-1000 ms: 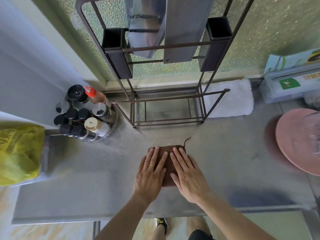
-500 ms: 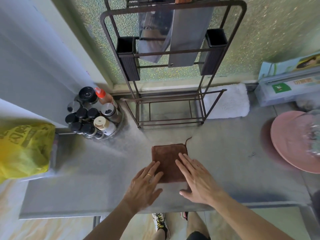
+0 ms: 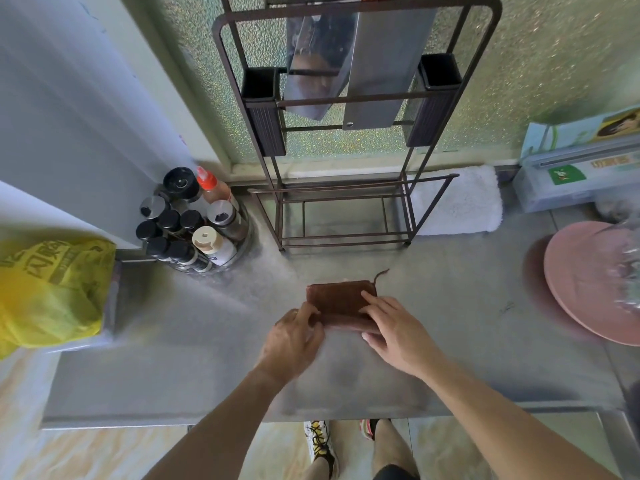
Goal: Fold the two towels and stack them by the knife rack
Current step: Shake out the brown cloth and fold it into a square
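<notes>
From the head camera we look down on a grey counter [image 3: 450,306] with both hands at its middle. The brown towel [image 3: 337,299], folded into a small rectangle, lies flat on the counter just at 6 o'clock of the knife rack [image 3: 346,209], apart from the rack's base. A thin loop of the same brown sticks out from the towel's far right corner.

Our left hand [image 3: 294,337] sits at the towel's near left corner, at about 7 o'clock of it, with the fingers curled in and pinching the near edge. Our right hand [image 3: 394,330] covers the near right part, at about 5 o'clock, fingers spread over the top and the thumb tucked under the near edge, so it grips the cloth too. The near edge looks slightly lifted between the two hands.

The white towel [image 3: 460,202] lies folded flat at 3 o'clock of the rack, touching its right leg and close to the window sill. Two cleavers [image 3: 381,71] hang in the upper part of the rack.

At 9 o'clock of the rack a cluster of spice bottles [image 3: 194,223] stands on a round tray. A yellow plastic bag [image 3: 48,289] lies at the far left edge, and a pink plate [image 3: 581,282] at the far right.
</notes>
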### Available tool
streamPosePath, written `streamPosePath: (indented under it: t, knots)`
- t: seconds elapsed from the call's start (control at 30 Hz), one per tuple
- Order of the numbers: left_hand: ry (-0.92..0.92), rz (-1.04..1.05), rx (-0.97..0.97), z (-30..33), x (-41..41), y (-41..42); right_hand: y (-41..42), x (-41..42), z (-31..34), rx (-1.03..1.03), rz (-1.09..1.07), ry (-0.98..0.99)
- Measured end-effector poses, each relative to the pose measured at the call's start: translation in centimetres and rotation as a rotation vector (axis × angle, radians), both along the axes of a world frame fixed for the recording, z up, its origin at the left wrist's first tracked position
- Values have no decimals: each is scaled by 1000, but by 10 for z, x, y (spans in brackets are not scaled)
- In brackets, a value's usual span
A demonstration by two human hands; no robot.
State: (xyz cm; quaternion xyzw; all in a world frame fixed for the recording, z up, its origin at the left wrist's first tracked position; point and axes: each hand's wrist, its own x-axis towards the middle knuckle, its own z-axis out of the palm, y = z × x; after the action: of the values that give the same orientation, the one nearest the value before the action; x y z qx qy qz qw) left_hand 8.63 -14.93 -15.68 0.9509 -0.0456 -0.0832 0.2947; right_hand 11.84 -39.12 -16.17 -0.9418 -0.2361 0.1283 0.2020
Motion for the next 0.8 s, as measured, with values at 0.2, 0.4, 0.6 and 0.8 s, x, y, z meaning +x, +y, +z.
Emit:
streamPosePath:
  t: [0.2, 0.4, 0.6, 0.8]
  knots:
    - [141, 267, -131, 2, 37, -3, 22, 28, 11, 279, -495, 265]
    - [138, 384, -166, -2, 52, -8, 36, 42, 0, 221, -722, 364]
    - [47, 294, -81, -11, 48, -14, 39, 42, -4, 219, -813, 331]
    - [-183, -125, 297, -30, 38, -19, 40, 21, -21, -43, -146, -242]
